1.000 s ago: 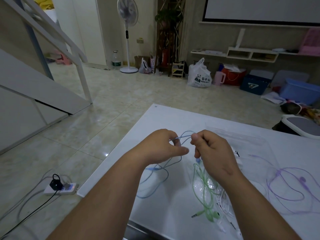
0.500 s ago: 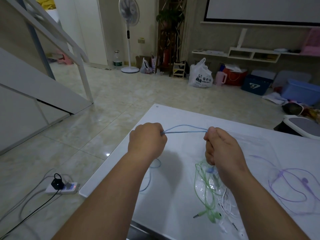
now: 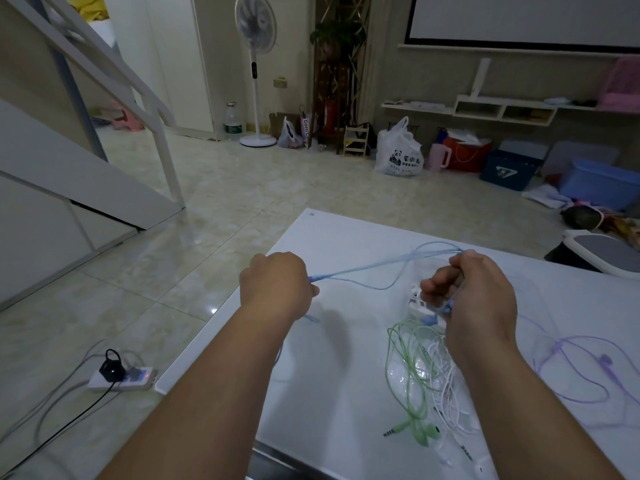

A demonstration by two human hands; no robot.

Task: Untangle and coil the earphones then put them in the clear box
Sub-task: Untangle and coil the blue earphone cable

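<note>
On the glossy tile floor at 8 o'clock lies one white plastic power strip (image 3: 121, 377) with a black plug in it. The smooth white counter (image 3: 346, 233) carries four sets of earphones. The left hand (image 3: 277, 289) is a closed fist gripping the thin light-blue rubbery earphones (image 3: 374, 268), whose cord runs in several strands from that fist toward 2 o'clock, raised off the counter, with one slack strand sagging below. The right hand (image 3: 479, 292) has its fingers curled round the far end of the same cord, and a blue earbud hangs under its palm. At 5 o'clock from that hand, pale green earphones (image 3: 412, 393) and white earphones (image 3: 448, 386) lie tangled together over one crinkled clear plastic wrapper (image 3: 401, 372). Their metal jack points to 9 o'clock. At 3 o'clock, well apart, lilac earphones (image 3: 581, 368) sprawl in loose loops.
</note>
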